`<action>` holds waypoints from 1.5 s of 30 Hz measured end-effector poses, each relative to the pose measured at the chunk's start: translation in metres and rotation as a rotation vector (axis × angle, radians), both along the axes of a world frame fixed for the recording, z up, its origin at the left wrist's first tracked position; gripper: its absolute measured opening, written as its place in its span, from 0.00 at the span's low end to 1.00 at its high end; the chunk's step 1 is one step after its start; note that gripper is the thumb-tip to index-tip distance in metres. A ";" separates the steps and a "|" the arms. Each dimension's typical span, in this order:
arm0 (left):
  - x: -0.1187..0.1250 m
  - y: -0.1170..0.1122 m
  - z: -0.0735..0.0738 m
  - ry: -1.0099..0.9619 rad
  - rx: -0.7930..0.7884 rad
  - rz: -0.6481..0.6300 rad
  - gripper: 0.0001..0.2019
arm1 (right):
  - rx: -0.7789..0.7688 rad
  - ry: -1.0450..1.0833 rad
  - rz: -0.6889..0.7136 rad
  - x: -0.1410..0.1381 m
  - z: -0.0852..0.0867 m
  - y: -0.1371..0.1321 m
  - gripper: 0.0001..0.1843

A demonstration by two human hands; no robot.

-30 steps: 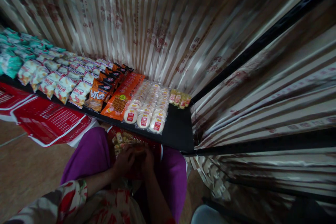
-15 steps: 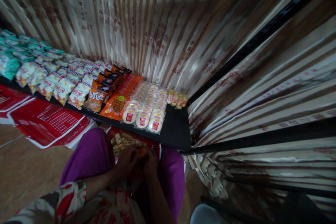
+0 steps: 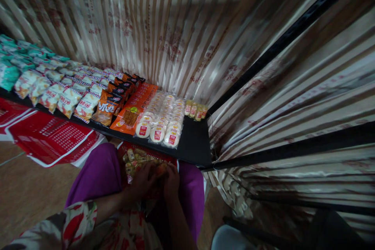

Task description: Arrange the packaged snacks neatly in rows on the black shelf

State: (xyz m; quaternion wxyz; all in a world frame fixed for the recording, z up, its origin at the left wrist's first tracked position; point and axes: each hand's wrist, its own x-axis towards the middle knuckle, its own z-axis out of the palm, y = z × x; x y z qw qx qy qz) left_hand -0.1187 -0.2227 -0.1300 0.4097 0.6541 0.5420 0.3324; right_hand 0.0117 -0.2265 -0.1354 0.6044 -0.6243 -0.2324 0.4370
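A red basket (image 3: pixel 171 161) full of small wrapped snack packets (image 3: pixel 135 158) rests on my lap, between my purple-clad knees. My left hand (image 3: pixel 143 181) and my right hand (image 3: pixel 171 181) are both down in the basket, fingers curled together over the small packets at its near side. What exactly each hand pinches is too dark to make out. Just beyond the basket runs a black shelf (image 3: pixel 195 144) stocked with rows of snacks.
On the shelf lie round white cakes (image 3: pixel 164 119), a long orange pack (image 3: pixel 135 109), orange bags (image 3: pixel 107 107), white-and-red bags (image 3: pixel 68 99) and teal bags (image 3: pixel 8 74). A few small packets (image 3: pixel 195 110) sit at the back right corner. Striped curtains hang behind. Red empty baskets (image 3: pixel 49 140) lie left on the floor.
My hands have shifted slightly forward inside the basket. The view has drifted a little, so the shelf sits lower left.
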 end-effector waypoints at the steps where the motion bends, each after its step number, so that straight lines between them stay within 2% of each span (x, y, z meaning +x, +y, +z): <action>1: 0.001 0.000 0.001 -0.013 -0.006 0.000 0.12 | -0.001 0.018 0.005 0.001 0.004 0.000 0.11; 7: 0.009 0.002 0.010 -0.156 -0.085 -0.059 0.14 | 0.043 0.178 0.020 0.002 0.030 0.001 0.11; 11: 0.015 0.004 0.018 -0.193 -0.119 -0.127 0.13 | 0.070 0.226 0.063 0.006 0.039 0.004 0.13; 19: 0.035 0.012 0.049 -0.249 -0.194 -0.102 0.11 | 0.039 0.071 -0.093 0.023 0.044 0.014 0.26; 22: 0.046 0.016 0.058 -0.296 -0.206 -0.108 0.13 | 0.055 0.006 -0.136 0.031 0.048 0.017 0.27; 30: 0.080 0.028 0.053 -0.341 -0.131 -0.103 0.05 | 0.092 -0.131 -0.139 0.050 0.060 0.021 0.24; 35: 0.097 0.036 0.056 -0.343 -0.148 -0.084 0.03 | 0.016 -0.144 -0.152 0.063 0.063 0.025 0.29; 41: 0.113 0.043 0.055 -0.269 -0.149 -0.076 0.02 | -0.072 -0.294 -0.071 0.079 0.063 0.026 0.32; 45: 0.122 0.048 0.057 -0.240 -0.127 -0.091 0.03 | -0.101 -0.415 -0.129 0.090 0.059 0.032 0.33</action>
